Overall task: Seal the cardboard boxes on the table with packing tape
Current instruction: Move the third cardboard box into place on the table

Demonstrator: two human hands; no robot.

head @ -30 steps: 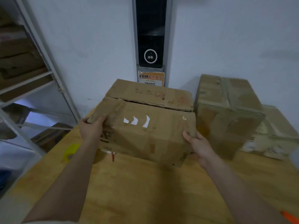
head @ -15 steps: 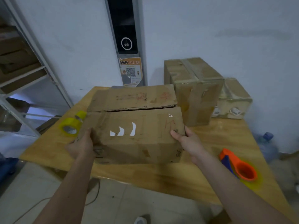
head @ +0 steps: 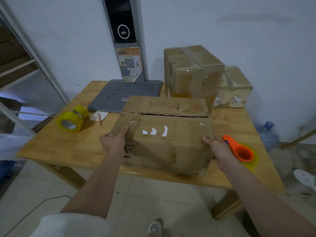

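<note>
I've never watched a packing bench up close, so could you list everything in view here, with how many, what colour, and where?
unsealed cardboard box: 1, brown, near table edge, between both hands, top seam gapped
taped boxes: 2, brown, back right by the wall; the smaller sits behind the taller
tape rolls: 2, yellow, left side of the table
tape dispenser: 1, orange, right of the held box
flat platform: 1, grey, back centre, with an upright post
table: 1, light wood
water bottle: 1, blue, on the floor at right
shelving: 1, metal, left
left hand: on the box's left side
right hand: on the box's right side
</note>
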